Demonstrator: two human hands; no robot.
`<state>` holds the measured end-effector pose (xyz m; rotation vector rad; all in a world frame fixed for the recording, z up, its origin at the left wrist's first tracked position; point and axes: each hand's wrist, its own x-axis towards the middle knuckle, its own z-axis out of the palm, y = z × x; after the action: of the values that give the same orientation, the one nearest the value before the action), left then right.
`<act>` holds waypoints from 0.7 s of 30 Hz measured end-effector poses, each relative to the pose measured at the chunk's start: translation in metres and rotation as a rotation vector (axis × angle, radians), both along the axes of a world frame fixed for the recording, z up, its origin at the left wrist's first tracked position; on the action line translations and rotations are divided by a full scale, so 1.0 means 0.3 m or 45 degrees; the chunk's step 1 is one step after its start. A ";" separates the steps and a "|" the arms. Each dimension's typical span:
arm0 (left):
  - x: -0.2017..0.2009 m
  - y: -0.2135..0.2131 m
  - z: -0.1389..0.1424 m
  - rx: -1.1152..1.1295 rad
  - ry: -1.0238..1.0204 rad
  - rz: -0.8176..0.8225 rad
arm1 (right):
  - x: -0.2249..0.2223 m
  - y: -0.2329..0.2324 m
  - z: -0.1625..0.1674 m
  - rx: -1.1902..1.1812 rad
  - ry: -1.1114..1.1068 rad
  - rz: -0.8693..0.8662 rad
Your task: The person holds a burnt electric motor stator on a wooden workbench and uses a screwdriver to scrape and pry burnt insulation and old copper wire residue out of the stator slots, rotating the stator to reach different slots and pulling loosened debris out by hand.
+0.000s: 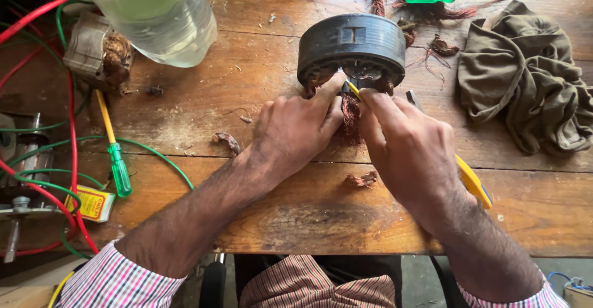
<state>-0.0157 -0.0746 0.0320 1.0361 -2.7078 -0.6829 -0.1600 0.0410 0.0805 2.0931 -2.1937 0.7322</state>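
Working near the middle of the wooden table (259, 85), you have open wood on the near side of your hands, down to the table edge by your lap. To the left, a green-handled screwdriver (117, 166) and red and green wires (68, 141) lie close, and a plastic bottle (154, 11) stands at the far left. To the right, a crumpled olive cloth (525, 73) takes much room.

The round black motor stator (352, 48) stands on its edge just beyond your fingertips. Your left hand (296, 129) pinches the copper wire bundle (351, 119) hanging from it. Your right hand (407, 147) is closed around yellow-handled pliers (472, 181) (the tips touch the winding at the stator opening).
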 end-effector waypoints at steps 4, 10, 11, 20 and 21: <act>0.003 -0.003 -0.009 -0.023 0.055 -0.049 | -0.010 -0.005 -0.004 0.088 -0.010 -0.005; 0.004 -0.014 -0.015 -0.010 0.058 -0.083 | -0.010 -0.010 -0.024 0.080 -0.063 0.065; 0.007 -0.015 -0.016 0.046 0.047 -0.070 | -0.008 -0.009 -0.026 0.038 -0.063 0.097; 0.045 -0.009 -0.026 -0.050 0.513 -0.106 | -0.026 -0.007 -0.020 -0.057 -0.040 0.248; 0.045 -0.008 -0.027 -0.092 0.527 -0.106 | -0.033 -0.010 -0.016 -0.065 -0.022 0.268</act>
<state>-0.0022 -0.0770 0.0239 0.6778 -2.4034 -0.7161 -0.1699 0.0381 0.0755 2.3239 -1.9591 0.8122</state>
